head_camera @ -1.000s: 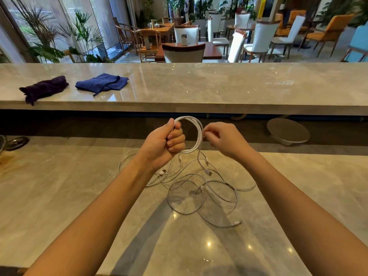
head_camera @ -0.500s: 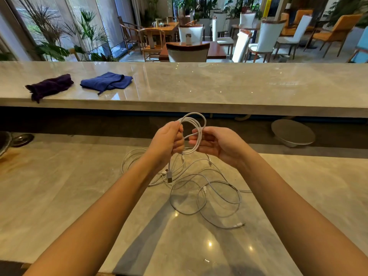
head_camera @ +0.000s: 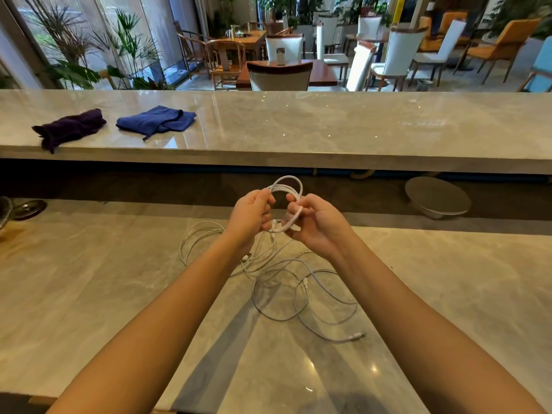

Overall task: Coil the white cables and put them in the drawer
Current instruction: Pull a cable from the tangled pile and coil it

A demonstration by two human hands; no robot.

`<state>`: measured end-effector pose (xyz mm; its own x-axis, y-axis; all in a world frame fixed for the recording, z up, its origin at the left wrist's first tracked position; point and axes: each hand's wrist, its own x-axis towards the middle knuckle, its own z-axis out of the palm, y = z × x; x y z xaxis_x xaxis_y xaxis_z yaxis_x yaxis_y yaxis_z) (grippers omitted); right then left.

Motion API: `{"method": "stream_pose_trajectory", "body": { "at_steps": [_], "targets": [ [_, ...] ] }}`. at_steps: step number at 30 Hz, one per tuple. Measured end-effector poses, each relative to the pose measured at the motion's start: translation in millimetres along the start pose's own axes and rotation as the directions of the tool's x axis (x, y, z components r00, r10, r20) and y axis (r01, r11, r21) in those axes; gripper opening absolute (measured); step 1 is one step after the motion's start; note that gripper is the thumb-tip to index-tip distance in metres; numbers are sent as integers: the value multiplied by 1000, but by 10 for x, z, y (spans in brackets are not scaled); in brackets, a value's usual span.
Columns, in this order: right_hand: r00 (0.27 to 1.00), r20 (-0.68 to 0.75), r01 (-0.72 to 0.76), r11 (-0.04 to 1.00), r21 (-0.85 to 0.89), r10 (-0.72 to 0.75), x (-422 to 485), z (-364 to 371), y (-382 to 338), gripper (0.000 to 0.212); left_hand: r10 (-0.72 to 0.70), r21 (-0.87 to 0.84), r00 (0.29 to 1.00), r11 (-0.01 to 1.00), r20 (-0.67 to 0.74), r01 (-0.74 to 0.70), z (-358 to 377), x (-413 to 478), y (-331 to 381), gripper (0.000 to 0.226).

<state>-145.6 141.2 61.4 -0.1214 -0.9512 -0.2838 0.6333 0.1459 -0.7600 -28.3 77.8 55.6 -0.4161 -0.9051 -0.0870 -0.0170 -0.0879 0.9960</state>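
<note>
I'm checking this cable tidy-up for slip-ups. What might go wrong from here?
1. The small white cable coil is held only by the left hand and right hand, untied; a relaxed grip may let its loops spring open.
2. The loose white cables overlap on the grey marble counter beneath; lifting one may snag and drag the others.

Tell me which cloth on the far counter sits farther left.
The dark purple cloth, bunched up; the blue cloth lies folded to its right.
</note>
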Motion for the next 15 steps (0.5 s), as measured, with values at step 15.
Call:
{"method": "stream_pose_trajectory", "body": {
  "at_steps": [15],
  "targets": [
    [944,246,281,147,-948,-221,-113,-314,-158,27,60,-79,989,994,-137,-71,-244,212,111,27]
  ]
}}
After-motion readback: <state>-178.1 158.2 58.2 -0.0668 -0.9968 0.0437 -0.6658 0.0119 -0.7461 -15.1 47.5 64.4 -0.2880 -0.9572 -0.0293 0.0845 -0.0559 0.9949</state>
